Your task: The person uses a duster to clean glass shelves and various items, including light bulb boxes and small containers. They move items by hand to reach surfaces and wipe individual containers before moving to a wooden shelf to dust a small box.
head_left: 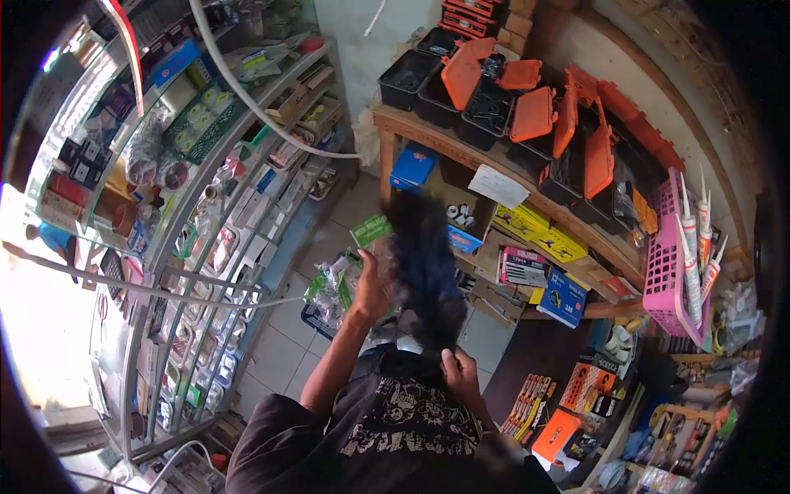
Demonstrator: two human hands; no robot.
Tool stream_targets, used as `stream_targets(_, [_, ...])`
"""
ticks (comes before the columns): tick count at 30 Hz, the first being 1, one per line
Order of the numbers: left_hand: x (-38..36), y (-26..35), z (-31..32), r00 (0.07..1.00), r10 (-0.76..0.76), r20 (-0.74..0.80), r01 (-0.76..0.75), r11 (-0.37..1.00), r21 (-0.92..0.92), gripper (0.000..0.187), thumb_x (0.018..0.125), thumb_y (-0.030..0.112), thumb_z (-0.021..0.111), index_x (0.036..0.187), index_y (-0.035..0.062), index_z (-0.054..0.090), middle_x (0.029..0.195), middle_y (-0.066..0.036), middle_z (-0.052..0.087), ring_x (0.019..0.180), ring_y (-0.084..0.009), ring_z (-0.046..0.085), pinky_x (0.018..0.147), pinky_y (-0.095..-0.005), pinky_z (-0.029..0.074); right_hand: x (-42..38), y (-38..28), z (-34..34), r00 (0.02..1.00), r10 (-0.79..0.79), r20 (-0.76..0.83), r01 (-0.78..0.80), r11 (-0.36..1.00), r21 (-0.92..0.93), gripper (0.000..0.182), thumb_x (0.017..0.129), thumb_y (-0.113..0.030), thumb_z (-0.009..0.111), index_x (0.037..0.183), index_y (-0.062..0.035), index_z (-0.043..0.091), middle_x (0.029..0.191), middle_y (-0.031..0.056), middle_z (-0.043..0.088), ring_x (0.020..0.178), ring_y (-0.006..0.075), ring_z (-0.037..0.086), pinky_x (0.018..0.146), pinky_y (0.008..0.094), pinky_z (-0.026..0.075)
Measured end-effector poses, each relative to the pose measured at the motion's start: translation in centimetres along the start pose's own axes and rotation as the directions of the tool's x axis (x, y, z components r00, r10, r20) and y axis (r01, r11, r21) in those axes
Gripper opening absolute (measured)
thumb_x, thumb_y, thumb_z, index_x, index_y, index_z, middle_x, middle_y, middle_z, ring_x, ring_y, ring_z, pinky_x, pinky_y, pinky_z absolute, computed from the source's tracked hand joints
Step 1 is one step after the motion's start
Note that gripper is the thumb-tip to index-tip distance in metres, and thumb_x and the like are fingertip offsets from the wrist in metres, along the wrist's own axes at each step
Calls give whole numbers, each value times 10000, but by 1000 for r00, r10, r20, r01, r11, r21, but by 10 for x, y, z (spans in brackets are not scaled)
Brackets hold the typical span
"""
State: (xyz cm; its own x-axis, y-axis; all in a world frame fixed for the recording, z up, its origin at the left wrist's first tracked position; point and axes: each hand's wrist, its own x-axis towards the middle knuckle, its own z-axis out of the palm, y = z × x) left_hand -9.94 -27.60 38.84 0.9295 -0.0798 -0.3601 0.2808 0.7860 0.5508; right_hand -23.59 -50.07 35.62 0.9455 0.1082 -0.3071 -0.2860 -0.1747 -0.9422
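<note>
A dark, fluffy feather duster [426, 267], blurred by motion, stretches up through the middle of the head view. My right hand [460, 375] is closed around its lower end, close to my shirt. Left of the duster, my left hand [372, 284] is raised with the thumb up, gripping a packet with a green header card [370, 231]. The duster hides part of this hand and packet. Clear plastic packets with green labels [329, 284] lie below and left of that hand, in a dark blue basket [316, 319] near the floor.
Glass shelves [185, 247] crowded with small goods curve along the left. On the right, a wooden shelf [527, 185] carries black bins with orange lids [533, 115]. A pink basket [671, 255] holds sealant tubes. Boxed goods [563, 298] and orange packages [558, 435] sit lower right.
</note>
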Motion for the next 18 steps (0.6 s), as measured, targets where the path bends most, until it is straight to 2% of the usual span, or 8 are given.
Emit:
stream_targets(6, [-5, -6, -16, 962, 267, -64, -242, 934, 265, 525, 1024, 366, 302, 1442, 48, 305, 1470, -104, 327, 1325, -211, 335, 1081, -366, 305, 18, -10, -13, 992, -104, 66, 110, 989, -95, 398, 962, -257, 545, 668, -38, 389, 554, -28, 317, 531, 65, 285, 474, 285, 265])
stream_targets(8, [-11, -4, -25, 970, 151, -188, -149, 989, 26, 536, 1019, 378, 325, 1436, 43, 302, 1450, -97, 355, 1286, -219, 384, 1075, -349, 318, 21, -18, -13, 990, -104, 94, 111, 991, -71, 379, 954, -231, 556, 678, -29, 391, 550, 4, 291, 527, 83, 282, 471, 301, 271])
stream_targets(10, [0, -18, -73, 945, 304, 117, -315, 765, 562, 641, 992, 522, 311, 1460, 89, 253, 1424, -89, 381, 1236, -232, 435, 1025, -344, 370, 20, -31, -13, 943, -211, 257, 282, 915, -287, 337, 951, -189, 554, 700, -14, 411, 551, 44, 285, 515, 110, 280, 469, 318, 274])
stream_targets(11, [10, -17, -77, 950, 276, 147, -289, 955, 72, 667, 963, 553, 385, 1452, 112, 281, 1387, -98, 422, 1189, -242, 476, 980, -349, 411, 25, -28, -13, 940, -217, 264, 290, 914, -284, 337, 951, -189, 554, 700, -14, 411, 551, 44, 285, 515, 110, 280, 469, 318, 274])
stream_targets(14, [-38, 23, 3, 943, 116, -311, -129, 991, -24, 609, 995, 486, 346, 1426, 56, 340, 1369, -124, 435, 1247, -264, 422, 1059, -392, 349, 35, -18, -12, 959, -235, 160, 267, 939, -219, 325, 945, -183, 558, 708, 0, 432, 545, 71, 314, 502, 134, 288, 471, 324, 278])
stream_targets(16, [-18, -2, -50, 962, 212, -171, -245, 947, -208, 539, 960, 457, 477, 1375, 115, 427, 1227, -73, 534, 1099, -232, 518, 906, -353, 459, 34, -22, -9, 953, -181, 242, 229, 955, -189, 335, 945, -188, 559, 704, 5, 430, 560, 59, 320, 533, 114, 305, 487, 314, 280])
stream_targets(17, [-16, -4, -64, 874, 485, -12, -440, 802, 404, 571, 956, 515, 433, 1373, 125, 429, 1218, -75, 541, 1095, -236, 518, 904, -368, 456, 34, -25, -7, 948, -157, 277, 210, 962, -173, 341, 946, -191, 559, 702, 8, 429, 568, 53, 322, 549, 104, 314, 495, 309, 280])
stream_targets(18, [-10, -8, -81, 761, 584, 281, -518, 287, 806, 608, 952, 574, 388, 1371, 135, 432, 1208, -76, 547, 1090, -241, 518, 902, -382, 454, 34, -28, -7, 948, -162, 276, 214, 962, -171, 341, 946, -191, 559, 702, 8, 429, 568, 53, 322, 549, 104, 314, 495, 309, 280])
